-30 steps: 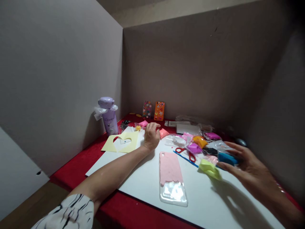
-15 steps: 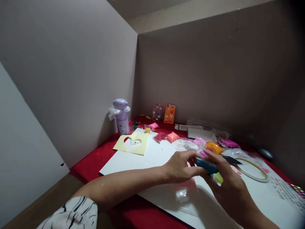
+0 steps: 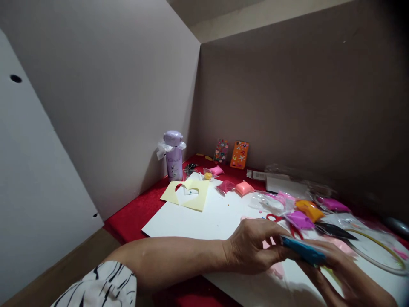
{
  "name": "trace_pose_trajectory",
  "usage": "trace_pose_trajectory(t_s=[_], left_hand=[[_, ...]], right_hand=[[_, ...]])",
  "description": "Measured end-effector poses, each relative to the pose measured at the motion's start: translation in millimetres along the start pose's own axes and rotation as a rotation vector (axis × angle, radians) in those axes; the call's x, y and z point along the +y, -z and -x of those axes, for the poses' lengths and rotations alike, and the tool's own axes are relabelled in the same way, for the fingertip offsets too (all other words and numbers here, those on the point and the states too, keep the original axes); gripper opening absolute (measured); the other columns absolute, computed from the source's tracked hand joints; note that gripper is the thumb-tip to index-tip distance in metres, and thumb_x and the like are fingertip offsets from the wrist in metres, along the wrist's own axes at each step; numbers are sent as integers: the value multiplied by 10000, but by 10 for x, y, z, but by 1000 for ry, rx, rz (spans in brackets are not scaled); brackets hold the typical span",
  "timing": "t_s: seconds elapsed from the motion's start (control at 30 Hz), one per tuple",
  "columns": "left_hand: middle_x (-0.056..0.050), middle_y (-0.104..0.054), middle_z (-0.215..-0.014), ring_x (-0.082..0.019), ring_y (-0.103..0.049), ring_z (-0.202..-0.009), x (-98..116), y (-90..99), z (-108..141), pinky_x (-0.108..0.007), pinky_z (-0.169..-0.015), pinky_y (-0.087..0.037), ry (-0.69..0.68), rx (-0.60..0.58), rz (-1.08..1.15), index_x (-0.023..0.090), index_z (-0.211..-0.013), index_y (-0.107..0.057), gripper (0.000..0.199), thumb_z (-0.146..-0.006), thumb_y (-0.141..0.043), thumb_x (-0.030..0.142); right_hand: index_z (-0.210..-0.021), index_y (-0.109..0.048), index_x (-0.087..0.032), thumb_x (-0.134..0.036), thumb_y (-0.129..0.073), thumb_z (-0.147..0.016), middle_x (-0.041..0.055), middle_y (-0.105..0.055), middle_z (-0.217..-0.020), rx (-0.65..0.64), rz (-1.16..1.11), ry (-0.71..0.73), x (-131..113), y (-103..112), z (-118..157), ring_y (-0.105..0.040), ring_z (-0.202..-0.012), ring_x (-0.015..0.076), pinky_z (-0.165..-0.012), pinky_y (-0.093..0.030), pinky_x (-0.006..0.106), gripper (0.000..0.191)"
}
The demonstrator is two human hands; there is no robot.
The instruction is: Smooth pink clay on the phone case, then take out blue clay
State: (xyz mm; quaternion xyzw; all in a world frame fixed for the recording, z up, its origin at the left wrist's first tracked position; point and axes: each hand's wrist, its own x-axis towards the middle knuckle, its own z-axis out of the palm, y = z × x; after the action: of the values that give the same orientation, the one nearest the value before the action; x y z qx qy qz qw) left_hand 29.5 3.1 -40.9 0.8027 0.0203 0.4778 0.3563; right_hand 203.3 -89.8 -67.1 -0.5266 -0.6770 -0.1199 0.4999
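A blue packet (image 3: pixel 303 250) is held between my two hands above the white board (image 3: pixel 188 221). The fingers of my left hand (image 3: pixel 255 245) pinch its left end. My right hand (image 3: pixel 345 268) grips the other end, thumb below and fingers above, partly blurred. Behind my hands are red-handled scissors (image 3: pixel 274 218), a purple packet (image 3: pixel 300 219) and an orange packet (image 3: pixel 309 210). Some pale pink material (image 3: pixel 276 270) shows under my left hand.
Yellow paper with a heart cutout (image 3: pixel 198 200) lies at the left, near a purple bottle (image 3: pixel 174 162). Two decorated phone cases, one orange (image 3: pixel 239 154), lean on the back wall. A hoop (image 3: pixel 380 243) lies at the right.
Both hands and the blue packet have moved right and lower in the view. The camera view has shifted, and the red-handled scissors now show.
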Motion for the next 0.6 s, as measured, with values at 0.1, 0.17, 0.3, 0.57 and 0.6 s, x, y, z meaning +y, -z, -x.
trace_pose_trajectory(t_s=[0.1,0.17,0.3,0.57,0.6], left_hand=[[-94,-661,-716,-113,-562,-618,-5,-6,-2,-218,-598,-486,-43,30,5,84,-833,-651,228,-815,-611,308],[-91,-664,-715,-117,-572,-631,-13,-10,-3,-220,-604,-484,-65,38,-16,86,-843,-649,192,-808,-623,273],[-92,-674,-744,-129,-593,-671,2,5,-12,-234,-624,-485,-122,26,-59,96,-876,-638,157,-805,-625,236],[-91,-671,-798,-143,-601,-715,64,33,-8,-253,-640,-501,-91,22,-102,125,-955,-628,207,-806,-632,269],[-91,-671,-813,-143,-600,-720,59,30,-4,-253,-639,-504,-94,29,-103,128,-984,-622,232,-805,-636,275]], right_hand=[[-1060,-597,-238,-373,-545,-831,37,-649,-1016,-52,69,103,-73,36,-31,-639,-907,161,-764,-532,226,270],[-1066,-583,-233,-302,-547,-841,47,-640,-1041,-92,27,115,-121,62,-59,-630,-938,159,-790,-527,231,238],[-1094,-575,-228,-235,-570,-831,58,-637,-1055,-95,-15,109,-163,76,-82,-619,-964,172,-818,-519,272,264],[-1160,-564,-222,-156,-570,-821,82,-634,-1083,-125,-78,81,-193,95,-76,-606,-999,202,-784,-525,306,346],[-1146,-570,-220,-157,-571,-820,81,-636,-1069,-128,-84,79,-203,100,-81,-611,-976,199,-773,-527,306,333]])
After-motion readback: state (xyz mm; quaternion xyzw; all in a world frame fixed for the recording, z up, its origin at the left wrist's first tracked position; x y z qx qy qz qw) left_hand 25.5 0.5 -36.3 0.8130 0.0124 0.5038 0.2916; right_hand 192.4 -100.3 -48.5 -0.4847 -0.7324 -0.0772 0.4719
